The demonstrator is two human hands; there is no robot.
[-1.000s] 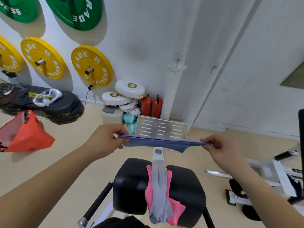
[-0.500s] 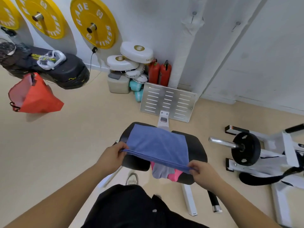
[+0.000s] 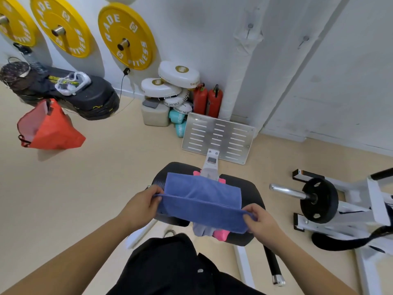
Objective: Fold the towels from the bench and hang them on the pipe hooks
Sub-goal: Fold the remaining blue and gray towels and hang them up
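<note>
The blue towel (image 3: 202, 201), spread over the black bench (image 3: 251, 194), is pinched at its near fold by the left hand (image 3: 142, 206) and the right hand (image 3: 260, 221).

The nearest yellow weight plate (image 3: 127, 37) on the wall carried white lettering: "RADE" along its upper rim and "FITNESS" along its lower rim, with a small square logo between them on each side. The second yellow plate (image 3: 60, 28) to its left bore the same words, partly hidden. In the stack by the wall, one white pad (image 3: 177, 101) read "STARLIGHT" — the lower white pad (image 3: 183, 107) seemed to read "AGAINST THE". The lettering on the teal pad (image 3: 180, 124) was too partial to read.
</note>
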